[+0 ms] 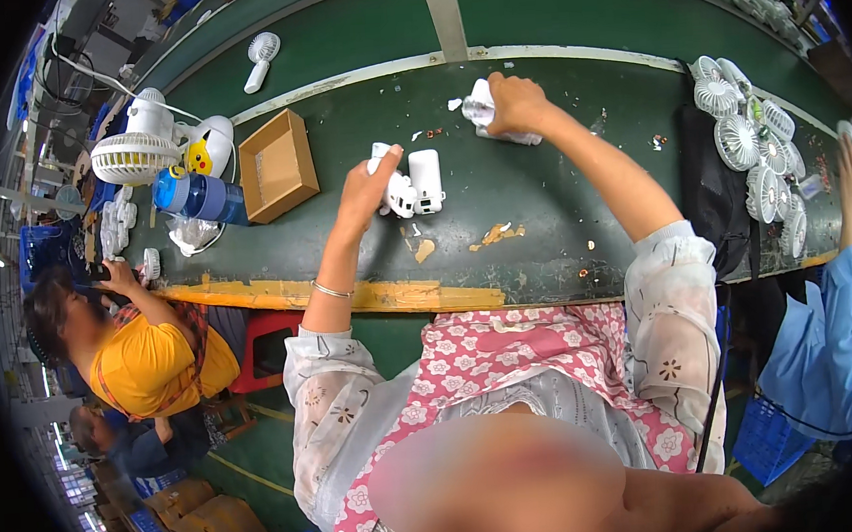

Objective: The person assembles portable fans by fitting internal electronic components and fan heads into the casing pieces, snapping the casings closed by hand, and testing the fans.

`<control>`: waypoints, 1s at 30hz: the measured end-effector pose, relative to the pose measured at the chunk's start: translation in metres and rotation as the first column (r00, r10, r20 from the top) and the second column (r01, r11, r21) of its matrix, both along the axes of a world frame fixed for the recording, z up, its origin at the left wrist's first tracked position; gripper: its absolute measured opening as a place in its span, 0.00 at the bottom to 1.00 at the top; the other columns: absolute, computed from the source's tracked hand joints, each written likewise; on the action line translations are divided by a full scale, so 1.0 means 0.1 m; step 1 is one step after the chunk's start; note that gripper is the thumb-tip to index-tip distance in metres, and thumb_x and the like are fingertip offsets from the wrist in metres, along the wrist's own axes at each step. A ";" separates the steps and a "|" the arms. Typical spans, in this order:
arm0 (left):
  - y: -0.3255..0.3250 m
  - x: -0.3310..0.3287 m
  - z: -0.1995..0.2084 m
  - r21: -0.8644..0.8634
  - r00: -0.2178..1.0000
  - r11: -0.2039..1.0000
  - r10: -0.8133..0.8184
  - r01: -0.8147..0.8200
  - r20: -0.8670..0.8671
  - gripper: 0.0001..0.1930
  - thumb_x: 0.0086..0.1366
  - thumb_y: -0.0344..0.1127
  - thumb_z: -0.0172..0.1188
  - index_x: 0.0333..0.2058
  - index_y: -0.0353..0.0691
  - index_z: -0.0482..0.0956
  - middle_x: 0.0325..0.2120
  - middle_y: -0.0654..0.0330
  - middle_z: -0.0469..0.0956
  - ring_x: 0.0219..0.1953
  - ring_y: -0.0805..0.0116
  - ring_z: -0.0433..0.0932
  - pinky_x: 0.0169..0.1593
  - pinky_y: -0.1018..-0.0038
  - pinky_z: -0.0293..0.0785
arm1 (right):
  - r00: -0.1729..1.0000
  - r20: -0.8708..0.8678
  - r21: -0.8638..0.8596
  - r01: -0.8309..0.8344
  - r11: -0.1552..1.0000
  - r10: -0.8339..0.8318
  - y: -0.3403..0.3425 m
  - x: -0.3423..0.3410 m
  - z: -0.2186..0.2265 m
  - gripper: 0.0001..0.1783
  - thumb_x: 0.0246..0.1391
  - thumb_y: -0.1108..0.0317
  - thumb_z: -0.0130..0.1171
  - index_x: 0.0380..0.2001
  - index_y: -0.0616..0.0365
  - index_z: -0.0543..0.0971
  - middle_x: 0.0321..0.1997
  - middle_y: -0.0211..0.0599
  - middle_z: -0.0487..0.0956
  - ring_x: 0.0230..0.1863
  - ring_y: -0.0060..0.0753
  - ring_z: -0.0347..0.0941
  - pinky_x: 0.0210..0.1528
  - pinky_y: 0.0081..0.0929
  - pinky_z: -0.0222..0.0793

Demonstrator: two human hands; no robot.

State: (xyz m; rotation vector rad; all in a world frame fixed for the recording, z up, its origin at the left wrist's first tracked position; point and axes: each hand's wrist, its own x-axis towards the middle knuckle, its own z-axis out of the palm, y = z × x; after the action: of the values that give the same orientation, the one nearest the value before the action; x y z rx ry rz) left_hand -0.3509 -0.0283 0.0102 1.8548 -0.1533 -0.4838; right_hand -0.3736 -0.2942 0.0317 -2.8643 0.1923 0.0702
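Note:
My left hand is closed round a white plastic fan part, held just above the green table. Beside it, nearly touching, a white fan handle stands with a small dark slot at its near end. Farther off to the right, my right hand reaches across the table and grips a white, crumpled-looking piece. Whether that piece is cloth or plastic I cannot tell, as the fingers cover part of it.
An open cardboard box, blue water bottle and white desk fan stand left. Small white fans pile up right beside a black bag. One handheld fan lies at the back. Co-workers sit on both sides.

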 end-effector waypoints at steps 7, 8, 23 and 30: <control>-0.20 -0.13 -0.05 -0.089 1.000 0.996 -0.001 0.003 0.023 0.24 0.58 0.57 0.53 0.25 0.37 0.75 0.17 0.65 0.73 0.18 0.79 0.67 0.21 0.79 0.61 | 0.994 -0.066 0.556 0.106 0.824 -0.084 0.43 -0.25 -0.12 0.42 0.25 0.45 0.66 0.37 0.75 0.72 0.37 0.60 0.76 0.42 0.51 0.74 0.46 0.34 0.69; -0.24 -0.16 -0.06 -0.171 0.999 0.985 -0.023 0.016 -0.037 0.24 0.59 0.57 0.53 0.27 0.36 0.75 0.19 0.65 0.73 0.20 0.80 0.68 0.23 0.79 0.62 | 0.994 -0.071 0.673 0.108 0.732 -0.082 0.43 -0.27 -0.22 0.44 0.26 0.43 0.66 0.38 0.76 0.71 0.37 0.60 0.76 0.42 0.50 0.74 0.46 0.35 0.68; -0.87 -0.45 -0.38 -0.283 0.967 0.959 0.101 -0.032 0.232 0.21 0.63 0.48 0.49 0.37 0.30 0.69 0.30 0.57 0.73 0.33 0.73 0.71 0.36 0.76 0.68 | 0.978 0.059 0.996 -0.072 -0.058 -0.198 0.42 -0.60 -0.40 0.17 0.51 0.57 0.57 0.37 0.57 0.74 0.33 0.31 0.76 0.33 0.21 0.72 0.34 0.22 0.69; -0.84 -0.53 -0.41 -0.226 0.933 0.974 0.084 -0.003 0.351 0.20 0.63 0.46 0.50 0.38 0.30 0.69 0.32 0.53 0.74 0.35 0.70 0.72 0.39 0.72 0.69 | 0.977 -0.024 0.892 0.117 0.436 -0.214 0.34 -0.76 -0.36 0.40 0.46 0.44 0.55 0.44 0.76 0.66 0.44 0.58 0.72 0.46 0.42 0.70 0.48 0.30 0.65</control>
State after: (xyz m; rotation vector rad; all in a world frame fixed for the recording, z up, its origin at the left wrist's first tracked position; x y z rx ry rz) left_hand -0.4037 -0.1123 -0.0310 1.7053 -0.3962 -0.0850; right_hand -0.4496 -0.2602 -0.0046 -1.7384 0.3061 -0.0087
